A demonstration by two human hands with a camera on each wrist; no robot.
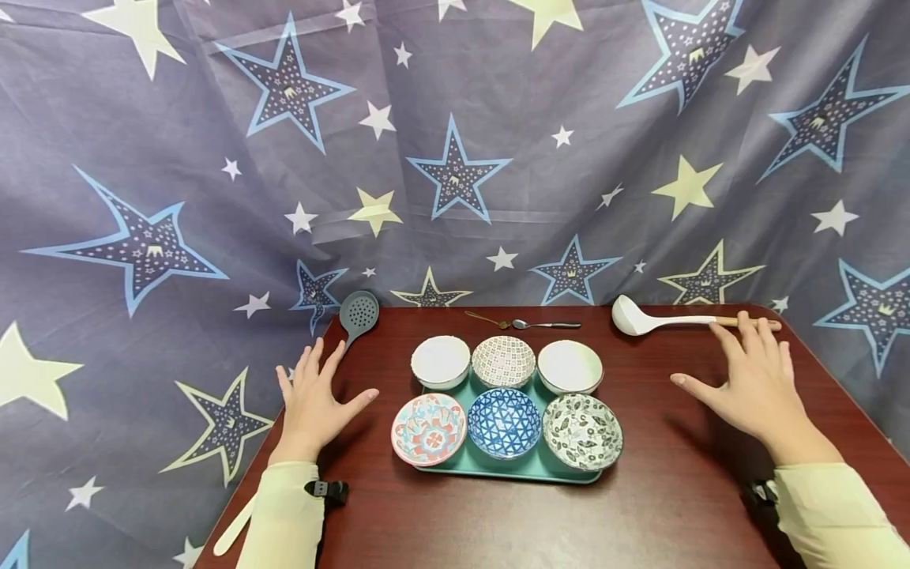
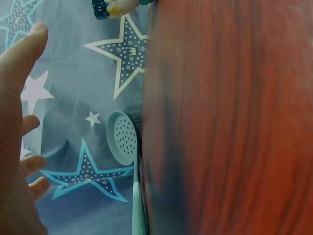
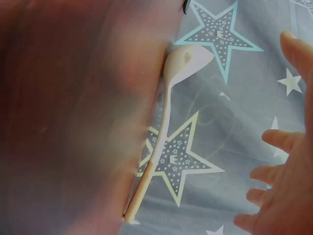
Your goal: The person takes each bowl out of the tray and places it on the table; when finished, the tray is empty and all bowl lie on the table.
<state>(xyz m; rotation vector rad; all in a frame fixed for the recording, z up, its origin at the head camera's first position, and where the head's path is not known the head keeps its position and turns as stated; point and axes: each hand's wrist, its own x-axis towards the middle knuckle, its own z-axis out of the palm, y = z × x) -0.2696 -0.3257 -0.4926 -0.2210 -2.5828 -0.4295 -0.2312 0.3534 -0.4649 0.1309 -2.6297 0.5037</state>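
My left hand (image 1: 313,403) is held in the air over the table's left side, fingers spread, holding nothing. Close to it lies a grey skimmer (image 1: 359,313) with a perforated head; the hand and sleeve hide part of its handle. On the right, my right hand (image 1: 761,387) hovers with its fingers apart and nothing in them. Its fingertips overlap the wooden handle end of a white ladle (image 1: 636,318) in the head view, but the right wrist view shows the ladle (image 3: 166,112) apart from the hand. Between the hands, several patterned bowls (image 1: 504,423) stand in two rows on a green tray (image 1: 512,472).
A small gold-coloured fork (image 1: 486,319) and a small spoon (image 1: 546,325) with a dark handle lie behind the bowls. The dark red wooden table (image 1: 498,525) ends at a star-printed cloth (image 1: 455,261) at the back and left.
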